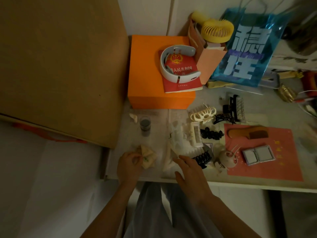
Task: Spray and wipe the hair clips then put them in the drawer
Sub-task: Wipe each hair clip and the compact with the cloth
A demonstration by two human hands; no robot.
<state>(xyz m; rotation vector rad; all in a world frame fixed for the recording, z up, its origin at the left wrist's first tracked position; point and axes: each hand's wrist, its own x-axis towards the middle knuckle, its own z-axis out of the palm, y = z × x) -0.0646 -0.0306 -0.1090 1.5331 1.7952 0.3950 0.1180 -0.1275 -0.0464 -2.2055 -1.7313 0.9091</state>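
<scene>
Hair clips lie scattered mid-frame on the worktop (240, 183): a cream claw clip (203, 114), a white clip (195, 134), black clips (211, 133), and another black clip (202, 158) just beside the right hand (190, 174), which hovers with fingers spread and relaxed. Lower centre, the left hand (128, 166) pinches a crumpled cloth (147, 158). Above it stands a small spray bottle (145, 125).

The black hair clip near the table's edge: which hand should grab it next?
Probably the right hand: it is open, right beside the black hair clip. The left hand is busy holding the cloth.
</scene>
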